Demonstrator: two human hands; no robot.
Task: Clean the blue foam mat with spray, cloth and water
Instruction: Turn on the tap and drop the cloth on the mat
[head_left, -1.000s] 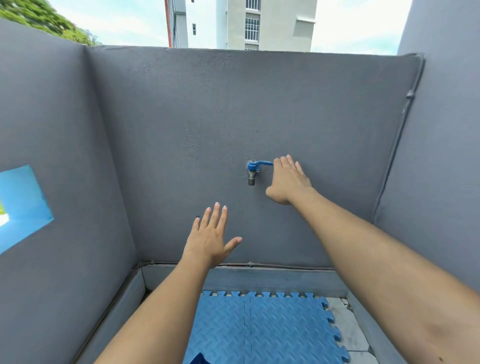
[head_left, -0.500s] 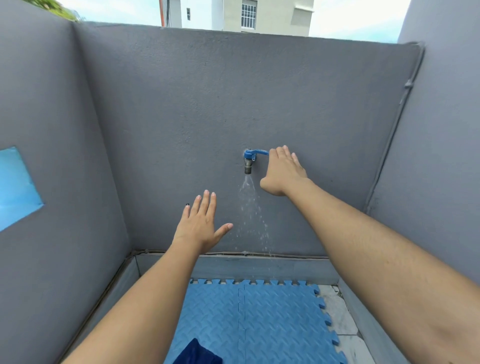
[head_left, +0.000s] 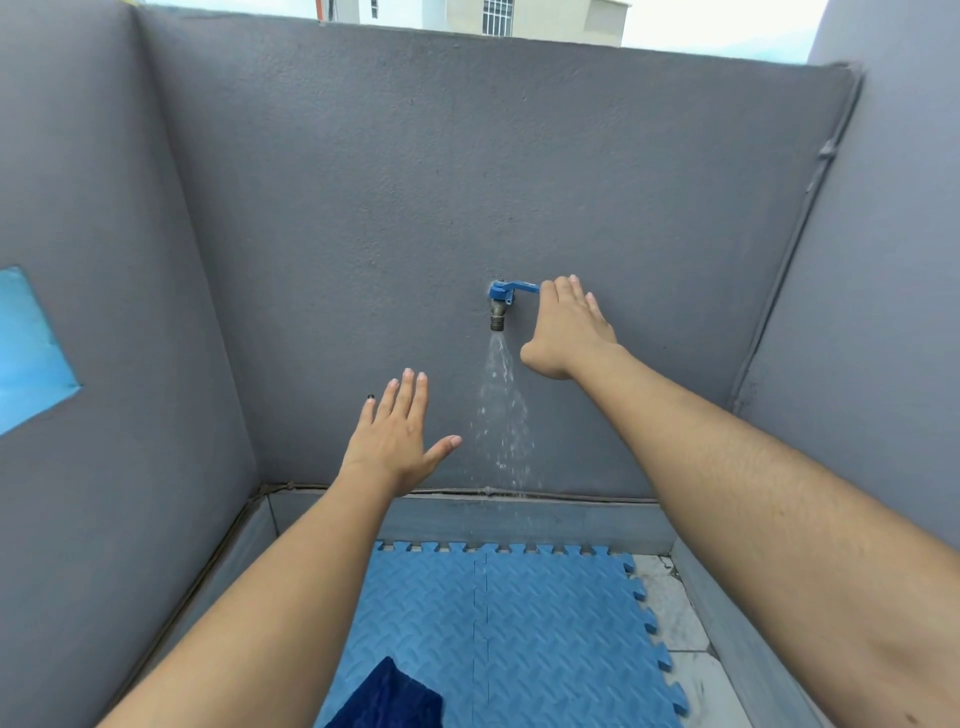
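From the head view, up on the grey back wall (head_left: 519, 156): a small tap (head_left: 497, 312) with a blue handle (head_left: 514, 289) that sticks out to the right. Under the tap, water (head_left: 503, 405) spraying down in drops along the wall.

Right next to the tap, the right hand (head_left: 569, 327), with straight fingers touching the far end of the blue handle. Flat and loose, not curled round it.

Lower down and to the left of the water, the left hand (head_left: 397, 436), up in the air, fingers straight, thumb out to the side. Holding nothing and not in the water. Well apart from the other hand.

Down on the floor, against the foot of the back wall, the blue foam mat (head_left: 519, 623). Bumpy pattern on top, puzzle teeth round the edges, a seam down the middle. On its near edge, a dark blue cloth (head_left: 389, 696), partly cut off at the bottom.

Beside the mat on the right, pale floor tiles (head_left: 685, 623). On the left wall, a light blue patch (head_left: 31, 348). Over the top of the wall, a pale building (head_left: 519, 18) and bright sky.
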